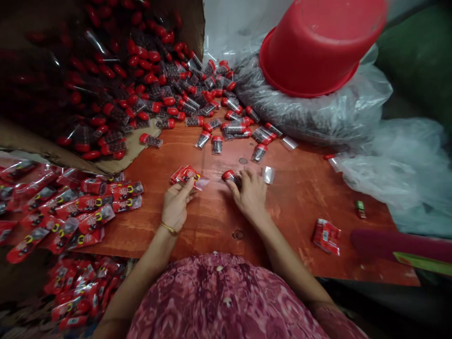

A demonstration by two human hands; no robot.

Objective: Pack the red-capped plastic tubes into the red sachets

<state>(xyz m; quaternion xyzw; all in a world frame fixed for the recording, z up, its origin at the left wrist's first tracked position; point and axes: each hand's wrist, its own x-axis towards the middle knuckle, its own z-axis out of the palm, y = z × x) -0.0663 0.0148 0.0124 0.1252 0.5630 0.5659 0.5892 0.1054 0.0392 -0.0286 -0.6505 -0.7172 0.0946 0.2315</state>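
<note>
My left hand [175, 203] pinches a few red printed plastic sleeves [185, 174] between thumb and fingers, just above the table. A little to the right, my right hand [251, 194] has its thumb and fingers around a small clear bottle with a red cap [230, 176]; its dark contents show partly and the fingers hide the rest. Beside the right fingertips lies a clear plastic piece [268, 174]. Beyond both hands, several more red-capped bottles [217, 145] stand or lie on the orange-red table [208, 221].
A cardboard box [134, 149] on its side spills many red-capped bottles at left. Red-sleeved bottles [95, 202] pile at the left edge. A red tub [318, 52] rests upside down on a filled plastic bag [300, 117]. At right lie red sleeves [326, 236] and a small green item [360, 209].
</note>
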